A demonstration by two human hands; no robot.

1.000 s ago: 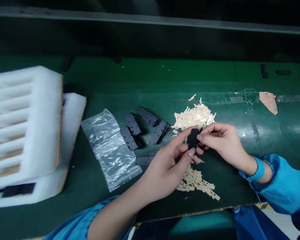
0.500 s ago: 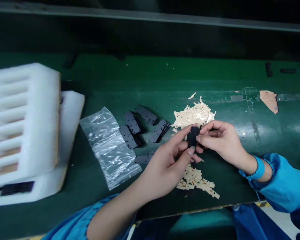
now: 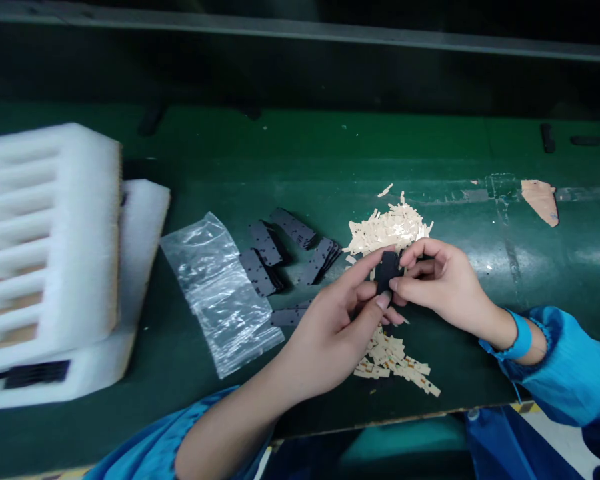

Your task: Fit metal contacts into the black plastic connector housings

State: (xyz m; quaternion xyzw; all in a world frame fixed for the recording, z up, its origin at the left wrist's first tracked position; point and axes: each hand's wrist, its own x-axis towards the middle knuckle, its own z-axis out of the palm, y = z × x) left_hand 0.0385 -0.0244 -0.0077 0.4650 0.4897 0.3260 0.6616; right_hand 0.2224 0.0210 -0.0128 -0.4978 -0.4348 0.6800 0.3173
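A small flat black plate point(image 3: 388, 270) is held upright between the fingers of my left hand point(image 3: 337, 327), thumb on its near end. My right hand point(image 3: 437, 287) is closed at the plate's right edge, thumb and forefinger gripping it there. Its fingertips partly cover that edge. Just beyond the hands lies a heap of small cream-coloured strips point(image 3: 387, 227). Under and in front of my left hand spreads a second pile of cream strips with small brown marks point(image 3: 393, 357). Stacks of similar black plates point(image 3: 264, 243) rest to the left.
A clear plastic zip bag point(image 3: 220, 293) lies left of the plate stacks. White slotted foam trays point(image 3: 87, 233) are stacked at the far left, with black pieces in the lower one. A torn brown scrap point(image 3: 541, 200) and black pieces point(image 3: 586, 141) lie at the right.
My right hand has shifted slightly, its thumb now further left over the black plate. The plate looks a little wider, turned more toward me. The left hand stays nearly still.
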